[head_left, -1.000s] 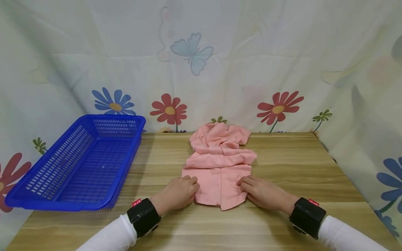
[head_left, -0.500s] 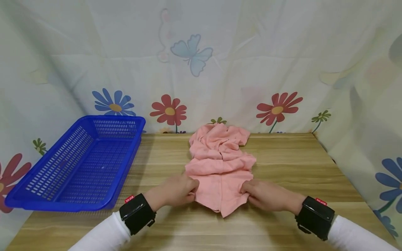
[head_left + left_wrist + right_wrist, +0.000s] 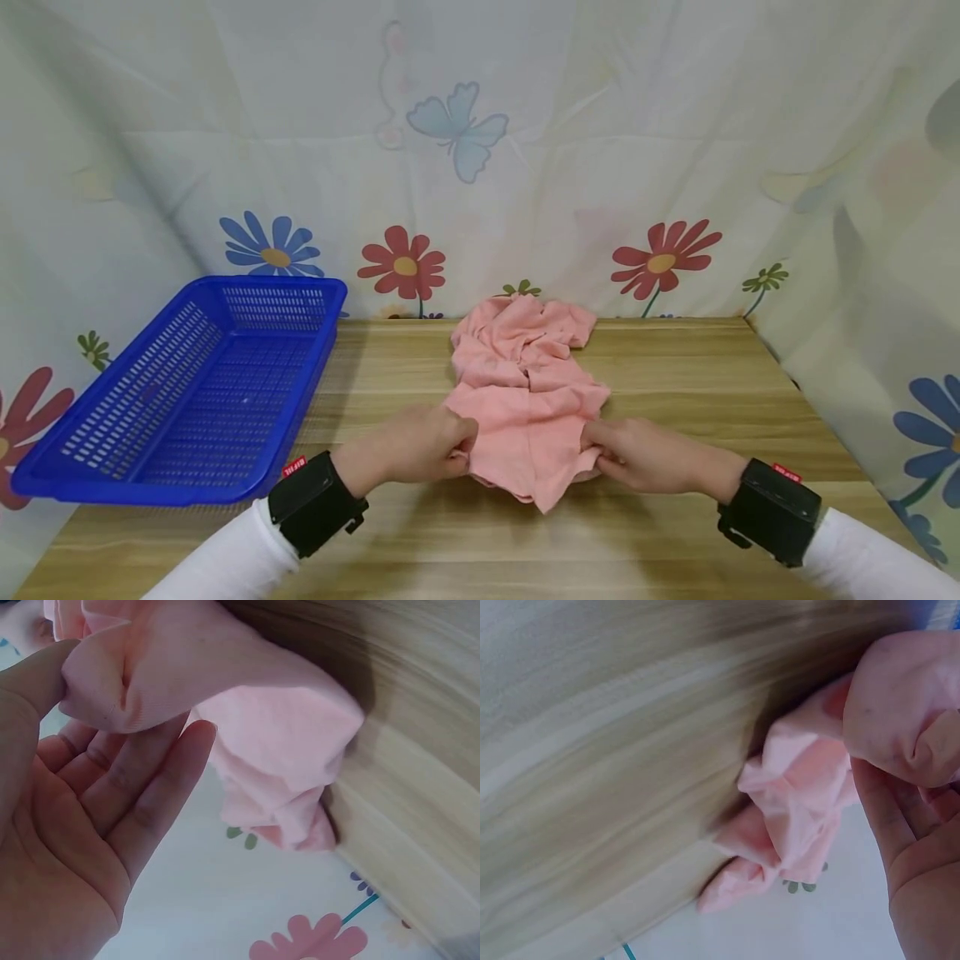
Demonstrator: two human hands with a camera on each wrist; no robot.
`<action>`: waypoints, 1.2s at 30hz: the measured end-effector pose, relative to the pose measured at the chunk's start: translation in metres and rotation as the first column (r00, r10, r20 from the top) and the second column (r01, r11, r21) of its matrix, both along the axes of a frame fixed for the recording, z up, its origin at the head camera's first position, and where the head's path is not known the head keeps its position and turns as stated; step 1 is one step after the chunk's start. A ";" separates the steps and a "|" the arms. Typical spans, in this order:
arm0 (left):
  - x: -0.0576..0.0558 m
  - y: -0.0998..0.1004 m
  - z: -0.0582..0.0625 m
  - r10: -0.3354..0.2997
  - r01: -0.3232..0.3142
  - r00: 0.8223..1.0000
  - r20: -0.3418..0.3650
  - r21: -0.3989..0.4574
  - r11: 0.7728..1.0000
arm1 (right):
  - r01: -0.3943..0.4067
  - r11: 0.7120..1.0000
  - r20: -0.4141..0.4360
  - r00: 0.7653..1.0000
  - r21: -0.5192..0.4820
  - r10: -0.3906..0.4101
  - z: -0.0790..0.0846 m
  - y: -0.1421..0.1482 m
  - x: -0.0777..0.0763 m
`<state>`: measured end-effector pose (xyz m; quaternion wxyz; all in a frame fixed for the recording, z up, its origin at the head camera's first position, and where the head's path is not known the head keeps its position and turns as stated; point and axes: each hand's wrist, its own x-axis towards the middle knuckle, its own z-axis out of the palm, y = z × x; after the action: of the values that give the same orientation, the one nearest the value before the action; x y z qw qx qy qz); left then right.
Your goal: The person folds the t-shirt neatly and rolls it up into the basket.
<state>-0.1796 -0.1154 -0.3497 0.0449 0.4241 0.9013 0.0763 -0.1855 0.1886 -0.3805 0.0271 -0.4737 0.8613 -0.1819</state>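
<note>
A pink cloth garment (image 3: 517, 417) lies crumpled on the wooden table, its far end bunched near the back edge. My left hand (image 3: 423, 443) pinches its near left side between thumb and fingers. The near right side is pinched the same way by my right hand (image 3: 637, 454). Between the hands the near part is lifted off the table, its front edge hanging in a point. In the left wrist view the garment (image 3: 187, 667) folds over the fingers, with the thumb on top. The right wrist view shows a bulge of the garment (image 3: 900, 705) above the right fingers.
On the left of the table (image 3: 480, 558) stands a blue plastic basket (image 3: 300, 417) with slotted walls. A white curtain (image 3: 570, 192) printed with flowers and a butterfly hangs behind the table and along both sides.
Both hands have closed on the garment's near sides and raised them, moving slightly up and away. A crosswise fold in the middle has flattened out.
</note>
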 end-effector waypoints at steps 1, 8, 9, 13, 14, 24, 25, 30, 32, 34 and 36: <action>0.000 0.000 0.002 -0.001 0.001 1.000 0.002 0.005 1.000 | 0.007 1.000 0.012 1.000 0.002 -0.007 0.002 0.000 0.000; -0.001 0.002 0.021 0.021 -0.025 0.994 0.111 0.036 0.999 | 0.004 0.999 0.059 0.998 -0.038 -0.002 0.016 -0.001 -0.001; -0.001 0.002 0.023 0.021 -0.026 0.992 0.126 0.042 0.999 | 0.003 0.999 0.071 0.997 -0.045 0.000 0.018 -0.001 -0.001; -0.004 0.001 0.029 0.013 -0.022 0.991 0.130 0.071 0.997 | 0.017 0.998 0.113 0.994 -0.057 -0.010 0.023 0.001 -0.004; -0.005 0.001 0.030 0.010 -0.020 0.993 0.122 0.080 0.997 | 0.026 0.998 0.118 0.993 -0.058 -0.019 0.024 0.001 -0.005; -0.020 0.003 0.031 0.080 -0.088 0.993 0.083 0.105 0.991 | 0.129 0.992 0.244 0.962 -0.011 -0.123 0.034 0.003 -0.019; -0.022 0.003 0.030 0.087 -0.094 0.993 0.076 0.105 0.990 | 0.137 0.991 0.262 0.956 -0.006 -0.131 0.034 0.003 -0.021; -0.032 0.003 0.027 0.140 -0.147 0.986 0.086 0.090 0.985 | 0.167 0.986 0.281 0.946 0.003 -0.161 0.035 0.002 -0.032; -0.037 0.003 0.026 0.167 -0.176 0.980 0.111 0.080 0.981 | 0.172 0.985 0.266 0.949 0.005 -0.167 0.035 0.001 -0.036; -0.043 0.002 0.022 0.187 -0.198 0.973 0.133 0.077 0.977 | 0.185 0.983 0.269 0.946 0.018 -0.183 0.033 0.000 -0.041; -0.048 0.002 0.019 0.205 -0.217 0.968 0.145 0.074 0.973 | 0.199 0.979 0.286 0.937 0.031 -0.200 0.031 0.001 -0.046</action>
<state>-0.2274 -0.1138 -0.3310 0.0788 0.3212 0.9317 0.1498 -0.2314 0.1892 -0.3499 0.1338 -0.3525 0.8918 -0.2499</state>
